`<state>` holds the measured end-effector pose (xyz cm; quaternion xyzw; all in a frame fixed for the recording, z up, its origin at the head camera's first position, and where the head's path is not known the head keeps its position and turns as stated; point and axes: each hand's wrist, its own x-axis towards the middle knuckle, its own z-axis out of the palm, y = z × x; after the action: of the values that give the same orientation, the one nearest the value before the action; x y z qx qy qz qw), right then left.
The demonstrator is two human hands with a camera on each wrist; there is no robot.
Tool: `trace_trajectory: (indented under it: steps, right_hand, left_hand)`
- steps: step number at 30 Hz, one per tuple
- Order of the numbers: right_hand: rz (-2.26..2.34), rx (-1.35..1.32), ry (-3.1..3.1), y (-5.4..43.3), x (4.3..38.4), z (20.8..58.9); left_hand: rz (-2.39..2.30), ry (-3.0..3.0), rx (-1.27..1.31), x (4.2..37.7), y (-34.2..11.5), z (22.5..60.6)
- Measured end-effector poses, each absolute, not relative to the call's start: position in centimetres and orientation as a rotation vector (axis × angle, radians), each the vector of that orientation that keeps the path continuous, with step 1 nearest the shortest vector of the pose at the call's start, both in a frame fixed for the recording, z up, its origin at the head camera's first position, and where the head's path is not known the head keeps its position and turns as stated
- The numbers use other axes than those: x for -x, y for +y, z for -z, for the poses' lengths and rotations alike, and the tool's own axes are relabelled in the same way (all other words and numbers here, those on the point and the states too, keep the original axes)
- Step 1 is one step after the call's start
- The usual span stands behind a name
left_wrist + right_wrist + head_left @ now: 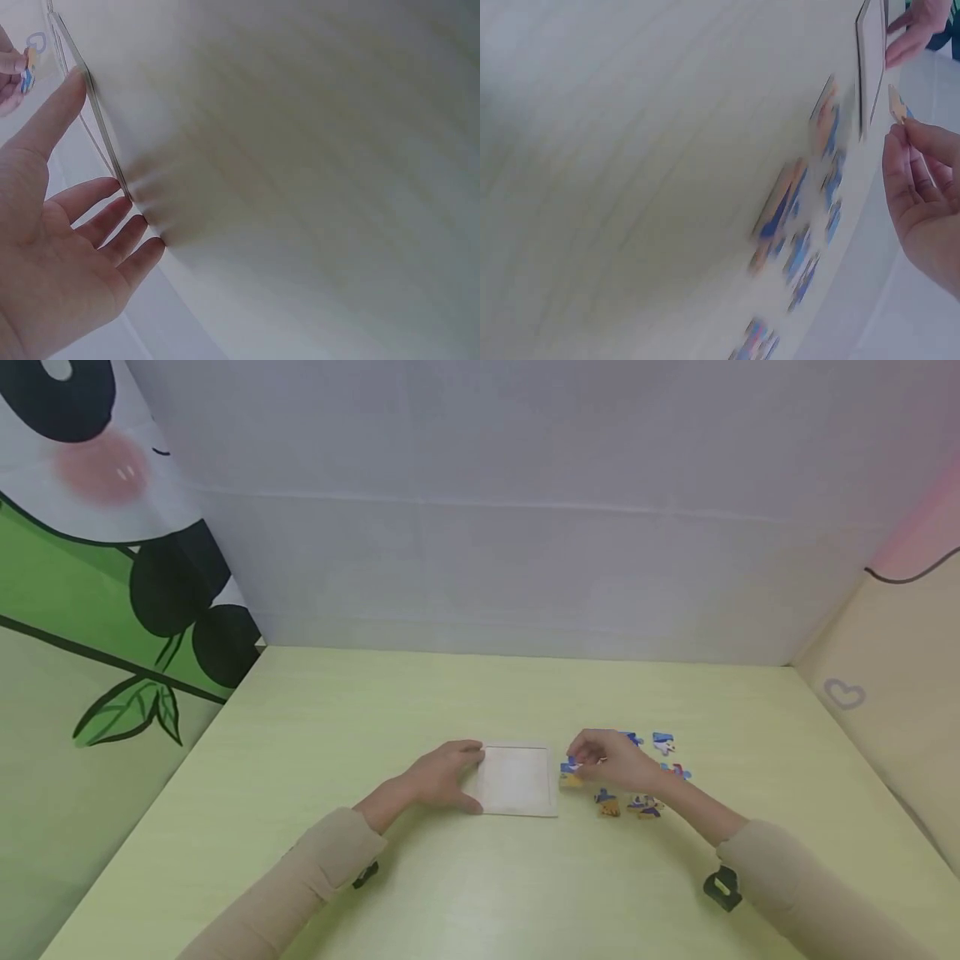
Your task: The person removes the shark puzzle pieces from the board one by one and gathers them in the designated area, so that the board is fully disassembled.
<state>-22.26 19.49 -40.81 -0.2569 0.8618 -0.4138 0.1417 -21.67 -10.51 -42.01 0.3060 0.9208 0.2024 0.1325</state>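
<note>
A square, shallow white puzzle tray [517, 782] lies flat on the table. My left hand [444, 774] rests at its left side, fingers loosely extended; in the left wrist view the thumb and fingertips touch the tray's edge. Right of the tray, my right hand [611, 760] pinches a small jigsaw piece [898, 105] between thumb and fingers, held up off the table. Blue and tan markings show on the piece. Below and around the right hand lie loose jigsaw pieces, among them a blue-and-brown one [608, 804] and a blue-and-white one [663, 743].
More pieces [646, 807] lie close together on the pale yellow table [450, 885], partly covered by my right hand and forearm. A plain light wall [525, 577] stands behind the table, with cartoon-printed panels [127, 693] at the sides.
</note>
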Motion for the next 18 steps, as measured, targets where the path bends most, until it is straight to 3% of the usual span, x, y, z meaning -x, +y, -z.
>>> trace_trajectory:
  steps: [18]
  right_hand:
    - [1.15,0.491,2.578,31.1,20.2,40.5]
  left_hand:
    - [-0.543,2.685,-0.851,21.5,-10.3,41.9]
